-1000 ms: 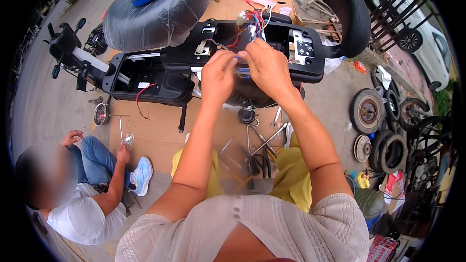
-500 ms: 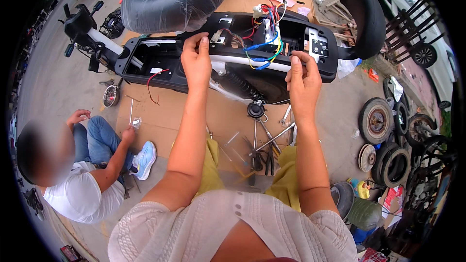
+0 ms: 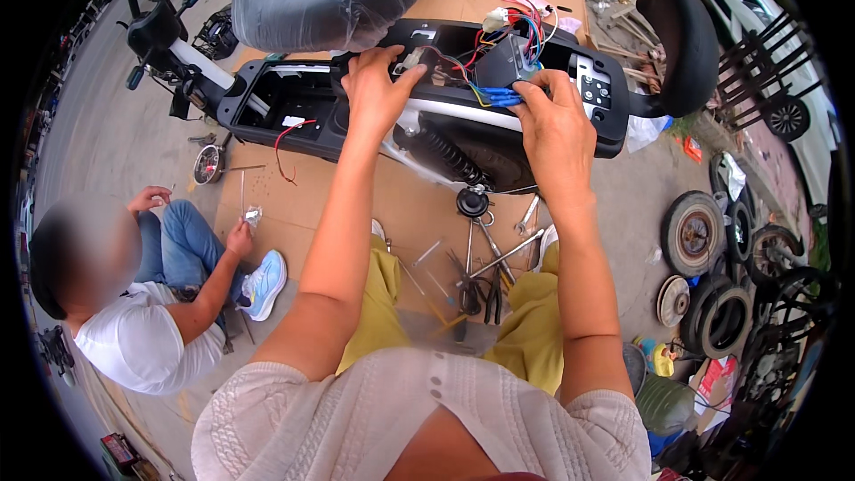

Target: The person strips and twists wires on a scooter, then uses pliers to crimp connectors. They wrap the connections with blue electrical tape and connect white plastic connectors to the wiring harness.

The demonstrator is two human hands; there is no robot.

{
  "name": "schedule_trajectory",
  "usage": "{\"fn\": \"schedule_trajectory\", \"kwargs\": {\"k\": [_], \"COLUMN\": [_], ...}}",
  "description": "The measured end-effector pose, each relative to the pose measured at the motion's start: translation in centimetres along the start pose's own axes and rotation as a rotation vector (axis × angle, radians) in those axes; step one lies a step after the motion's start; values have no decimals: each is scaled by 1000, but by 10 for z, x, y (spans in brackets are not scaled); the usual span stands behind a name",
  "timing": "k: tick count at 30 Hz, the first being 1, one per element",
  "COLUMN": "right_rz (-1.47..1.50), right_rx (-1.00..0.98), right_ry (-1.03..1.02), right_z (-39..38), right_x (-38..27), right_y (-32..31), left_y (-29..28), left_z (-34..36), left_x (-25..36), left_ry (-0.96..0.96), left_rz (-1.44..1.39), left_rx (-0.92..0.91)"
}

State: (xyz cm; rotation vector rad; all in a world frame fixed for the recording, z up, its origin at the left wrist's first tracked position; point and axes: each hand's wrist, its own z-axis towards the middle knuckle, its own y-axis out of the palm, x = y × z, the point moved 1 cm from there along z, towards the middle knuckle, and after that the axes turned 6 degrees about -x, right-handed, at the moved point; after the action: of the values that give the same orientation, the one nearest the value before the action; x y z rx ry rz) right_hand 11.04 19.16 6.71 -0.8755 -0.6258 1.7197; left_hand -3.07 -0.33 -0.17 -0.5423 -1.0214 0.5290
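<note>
An electric scooter body lies across in front of me with its seat compartment uncovered. My right hand pinches a bundle of blue-sleeved wires at the near edge of the compartment. Just behind these wires a grey box sits tilted, with coloured wires coming out of its right side. My left hand rests at the compartment's left part, thumb and fingers apart, close to a pale connector. Whether its fingertips touch that connector I cannot tell.
A plastic-wrapped seat is tipped up at the back left; a black backrest stands right. Wrenches and pliers lie on cardboard between my feet. A person squats at left. Old tyres lie at right.
My right hand has moved left and closed on the blue-sleeved wires, which are now gathered together. The grey box has tilted into plain sight. My left hand has shifted slightly right, its fingers spreading.
</note>
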Motion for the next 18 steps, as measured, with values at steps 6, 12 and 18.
{"fn": "schedule_trajectory", "kwargs": {"k": [6,12,18], "right_rz": [11,28,232], "right_rx": [-71,-44,-73], "right_ry": [-82,-80,-70], "right_z": [-19,-31,-22], "right_x": [14,17,12], "right_y": [-3,-1,-5], "left_y": [2,-7,19], "left_z": [11,-12,-47], "left_x": [-1,41,40], "left_ry": [-31,32,-136], "left_rz": [-361,-1503,-1769], "left_rx": [-18,-136,-491]}}
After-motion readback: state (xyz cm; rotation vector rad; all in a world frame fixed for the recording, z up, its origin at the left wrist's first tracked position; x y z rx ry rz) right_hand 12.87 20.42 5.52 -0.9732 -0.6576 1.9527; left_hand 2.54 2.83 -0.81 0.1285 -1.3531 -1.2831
